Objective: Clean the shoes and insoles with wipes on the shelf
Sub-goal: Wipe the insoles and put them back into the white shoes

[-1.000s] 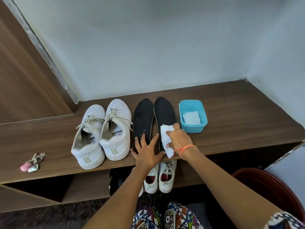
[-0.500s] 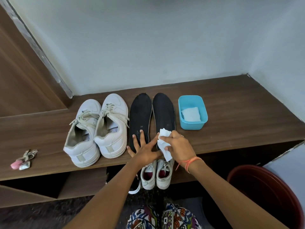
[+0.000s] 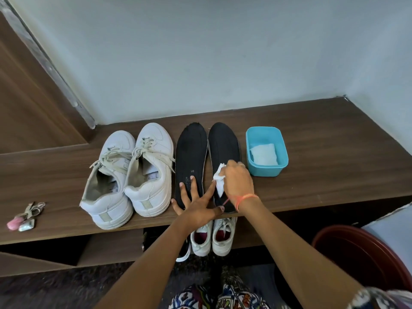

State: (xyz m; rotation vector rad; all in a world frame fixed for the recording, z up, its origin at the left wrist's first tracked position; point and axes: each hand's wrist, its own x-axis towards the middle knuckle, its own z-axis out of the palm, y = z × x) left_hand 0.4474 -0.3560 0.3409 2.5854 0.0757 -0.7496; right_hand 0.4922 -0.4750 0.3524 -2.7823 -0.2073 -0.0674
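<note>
Right insole (image 3: 224,143) lies flat on the shelf (image 3: 323,139), at 9 o'clock of the blue tub (image 3: 267,169). My right hand (image 3: 237,181) has its grip bunched round a wipe (image 3: 219,179), pressed onto it. Left hand (image 3: 196,204) is splayed flat, pinning the heel ends. I judge the insole light and floppy: anchor it at the heel.

Dark wooden shelf (image 3: 334,141) carrying footwear and small items in a row

From the left: a key bunch (image 3: 24,216) well apart, a pair of white sneakers (image 3: 153,139) side by side, two black insoles (image 3: 191,148) just beside them, then a blue tub (image 3: 265,169)
</note>
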